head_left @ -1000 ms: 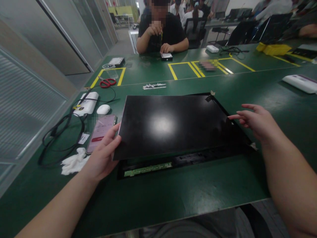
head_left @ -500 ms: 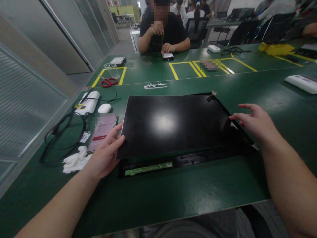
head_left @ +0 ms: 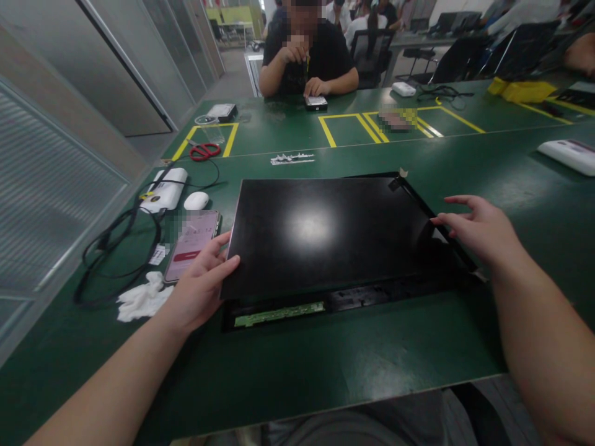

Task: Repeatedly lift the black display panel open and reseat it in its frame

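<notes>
A large glossy black display panel [head_left: 325, 232] lies tilted over a black frame [head_left: 446, 238] on the green table [head_left: 325, 365]. Its near edge is lifted, and a green circuit strip [head_left: 279, 314] shows below it. My left hand [head_left: 199, 288] grips the panel's near left corner, thumb on top. My right hand [head_left: 478, 229] rests at the panel's right edge with the fingers spread and the fingertips touching the edge.
A phone [head_left: 191, 243], a white mouse [head_left: 196, 201], a white box [head_left: 163, 189], black cable [head_left: 116, 248] and crumpled white cloth [head_left: 142, 297] lie at the left. Red scissors [head_left: 204, 150] sit farther back. A person [head_left: 307, 52] sits across the table. A white device [head_left: 567, 155] lies at the right.
The panel has shifted slightly to the right, my left hand moving with it. My right hand has stayed at the right edge.
</notes>
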Demonstrator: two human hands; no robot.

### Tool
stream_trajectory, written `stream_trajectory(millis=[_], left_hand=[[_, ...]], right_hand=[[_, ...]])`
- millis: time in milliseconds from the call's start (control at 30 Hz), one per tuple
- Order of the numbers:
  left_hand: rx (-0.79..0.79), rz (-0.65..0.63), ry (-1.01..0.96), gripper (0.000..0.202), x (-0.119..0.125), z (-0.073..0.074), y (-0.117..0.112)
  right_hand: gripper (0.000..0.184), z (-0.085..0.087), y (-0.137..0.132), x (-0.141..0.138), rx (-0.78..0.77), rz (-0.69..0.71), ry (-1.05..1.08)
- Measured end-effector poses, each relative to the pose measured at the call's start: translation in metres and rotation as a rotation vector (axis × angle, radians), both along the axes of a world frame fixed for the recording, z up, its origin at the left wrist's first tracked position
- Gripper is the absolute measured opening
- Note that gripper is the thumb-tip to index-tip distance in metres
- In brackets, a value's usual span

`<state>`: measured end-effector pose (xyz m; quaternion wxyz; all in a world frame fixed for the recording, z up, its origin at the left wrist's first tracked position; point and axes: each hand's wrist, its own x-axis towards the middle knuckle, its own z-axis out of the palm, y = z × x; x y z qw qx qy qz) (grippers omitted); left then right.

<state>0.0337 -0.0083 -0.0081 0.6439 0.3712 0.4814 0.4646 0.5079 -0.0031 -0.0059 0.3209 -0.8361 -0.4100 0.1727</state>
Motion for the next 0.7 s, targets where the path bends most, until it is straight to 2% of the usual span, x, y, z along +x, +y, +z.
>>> stream_trajectory(millis=[200,433,600,700], left_hand=[[-0.007,0.006,0.009,0.047,0.0029,0.0047,-0.0011],[0.008,0.015,0.021,0.045,0.0039,0.0040,-0.0026],[-0.013,0.038,0.052,0.056,0.0043,0.0035,-0.0027],[-0.019,0.043,0.054,0.055,0.0046,0.0026,-0.0025]], right_hand=[[0.053,0.0036,-0.0009,-0.0029,-0.018,-0.003,-0.015],[0.049,-0.0009,0.0001,0.0026,-0.016,0.026,-0.027],[0.045,-0.0009,0.0000,0.0017,-0.009,0.034,-0.036],[0.046,-0.0014,0.0000,0.0022,-0.012,0.034,-0.039]])
